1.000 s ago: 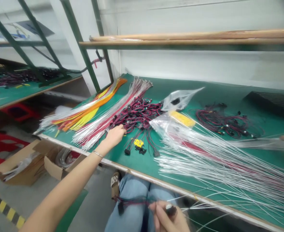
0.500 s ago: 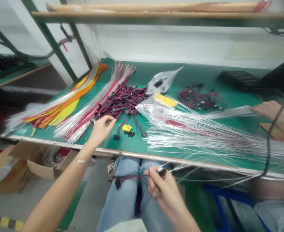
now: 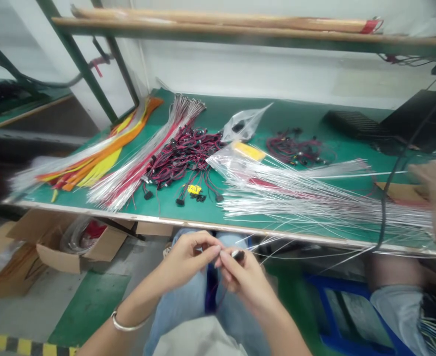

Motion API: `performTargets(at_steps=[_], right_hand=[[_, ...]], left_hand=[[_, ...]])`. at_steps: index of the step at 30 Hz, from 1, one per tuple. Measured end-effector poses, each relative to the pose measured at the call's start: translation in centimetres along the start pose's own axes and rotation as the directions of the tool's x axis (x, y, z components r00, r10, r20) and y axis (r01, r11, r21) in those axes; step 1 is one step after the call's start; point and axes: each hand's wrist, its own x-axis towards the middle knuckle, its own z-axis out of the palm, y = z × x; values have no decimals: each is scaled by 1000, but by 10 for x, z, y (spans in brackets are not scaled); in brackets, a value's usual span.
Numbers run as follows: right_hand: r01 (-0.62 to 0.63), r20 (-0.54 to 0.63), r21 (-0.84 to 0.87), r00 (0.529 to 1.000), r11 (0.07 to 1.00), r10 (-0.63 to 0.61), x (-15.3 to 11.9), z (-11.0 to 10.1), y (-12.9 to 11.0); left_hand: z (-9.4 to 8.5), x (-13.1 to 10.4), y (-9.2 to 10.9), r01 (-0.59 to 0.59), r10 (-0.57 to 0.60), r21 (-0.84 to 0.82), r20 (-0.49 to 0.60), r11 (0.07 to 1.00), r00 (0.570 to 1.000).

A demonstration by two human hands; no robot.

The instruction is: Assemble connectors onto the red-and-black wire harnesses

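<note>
Above the lap, my left hand (image 3: 192,257) is closed, its thumb and forefinger pinched at the fingertips of my right hand; what it pinches is too small to make out. My right hand (image 3: 242,269) is closed around a black connector (image 3: 238,255), with thin dark wires hanging below. On the green table (image 3: 295,109) lies a tangled pile of red-and-black wires (image 3: 188,151). Small yellow parts (image 3: 194,189) and small black parts (image 3: 198,198) sit near the table's front edge. Bundled white and red wires (image 3: 140,163) lie left of the pile.
Long white wires (image 3: 295,198) cover the table's right part, some past its edge. A person's hand (image 3: 431,178) is at the far right. Yellow and orange sleeves (image 3: 107,153) lie left. Cardboard boxes (image 3: 58,257) stand on the floor. A black cable (image 3: 384,198) hangs at the right.
My left hand has come back from the wire pile to meet my right hand over the lap. The other person's hand has moved to the right.
</note>
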Motion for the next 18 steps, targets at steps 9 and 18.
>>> performTargets(at_steps=[9,18], right_hand=[[130,-23,64,991,989,-129,-8,6,2],[219,-104,20,971,975,-216,-15,10,2]], left_hand=[[17,-6,-5,-4,-90,-430,-199,903,976],[35,-9,7,1,-204,-697,-209,717,956]])
